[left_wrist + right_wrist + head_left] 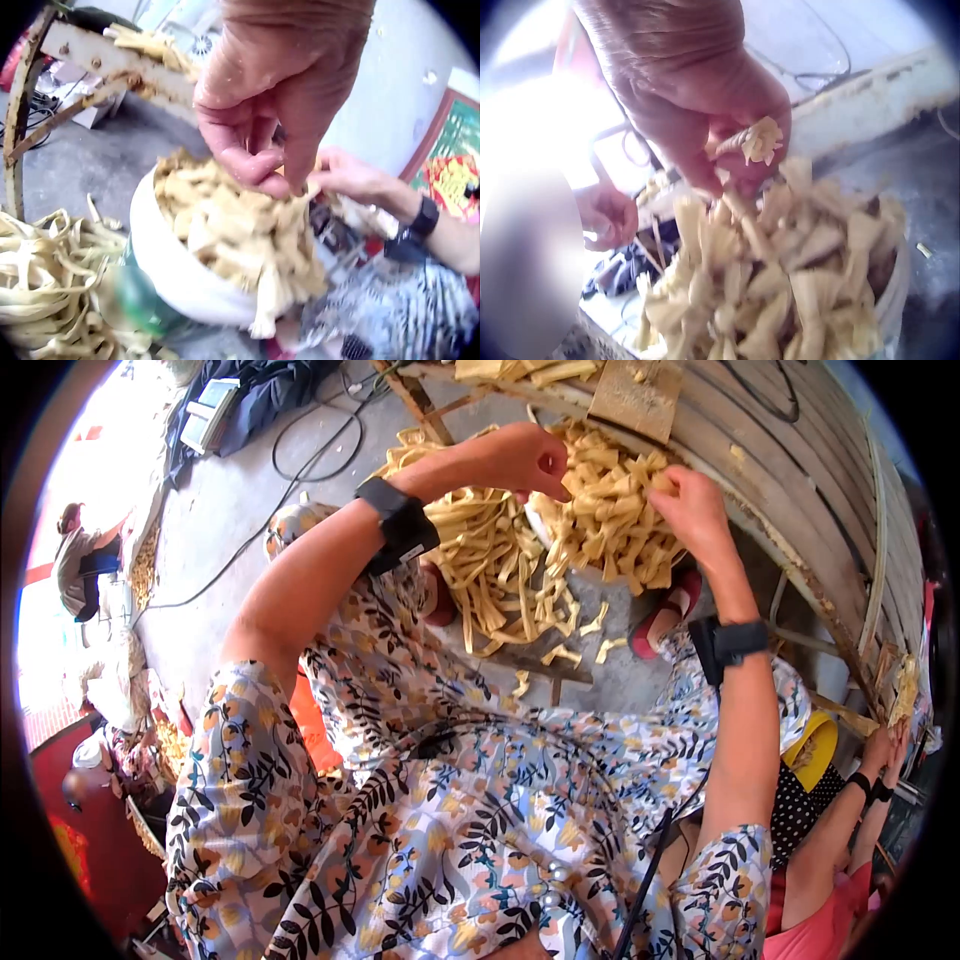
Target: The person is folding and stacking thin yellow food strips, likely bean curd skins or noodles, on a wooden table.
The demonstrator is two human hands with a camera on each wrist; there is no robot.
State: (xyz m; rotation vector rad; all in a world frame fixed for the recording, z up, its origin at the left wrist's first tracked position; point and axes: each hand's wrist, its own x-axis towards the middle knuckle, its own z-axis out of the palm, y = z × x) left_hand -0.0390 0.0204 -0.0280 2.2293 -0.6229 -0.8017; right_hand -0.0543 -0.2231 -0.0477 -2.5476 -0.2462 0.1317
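Observation:
My left hand (525,460) hovers over the pale yellow food strips, fingers curled; nothing shows between them in the head view. In the left wrist view, the thumb and fingertips come together above a white-rimmed container (202,281) heaped with knotted strips (225,225). My right hand (697,510) is at the right edge of that heap. A knotted yellow strip (761,141) is gripped in its curled fingers, one frilled end sticking out, as the right wrist view shows. Long untied strips (470,550) lie in a tangled pile to the left of the knotted ones.
A few knotted pieces (605,647) lie loose near the edge of the low stand. Beyond the heap is a wooden bench (800,490) with a board (637,398). A black cable (310,470) loops over the floor. Another person's arms (850,810) are at the right.

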